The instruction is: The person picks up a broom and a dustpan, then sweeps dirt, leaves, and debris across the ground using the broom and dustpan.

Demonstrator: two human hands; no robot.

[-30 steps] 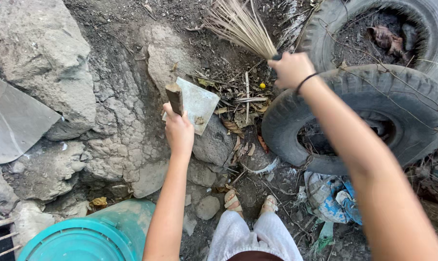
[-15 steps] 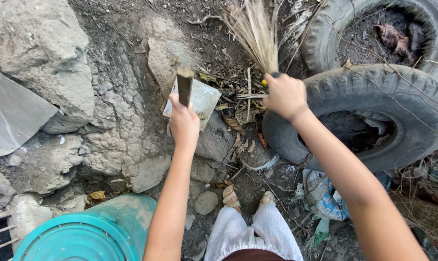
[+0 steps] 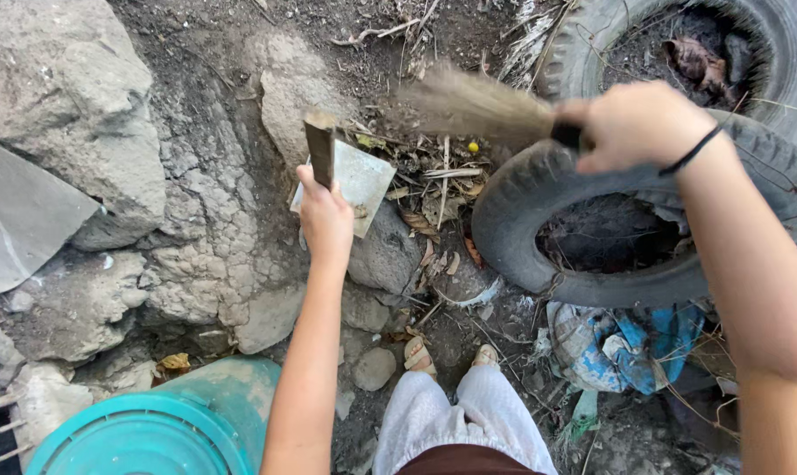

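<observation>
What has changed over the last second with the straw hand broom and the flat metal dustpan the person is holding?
The right hand swung the straw hand broom from pointing up and away to pointing leftward, bristles blurred above the dry leaves and twigs. The left hand kept its grip on the wooden handle of the flat metal dustpan, which barely shifted. The black rubber tyres, grey rocks and teal plastic bin stayed put.
</observation>
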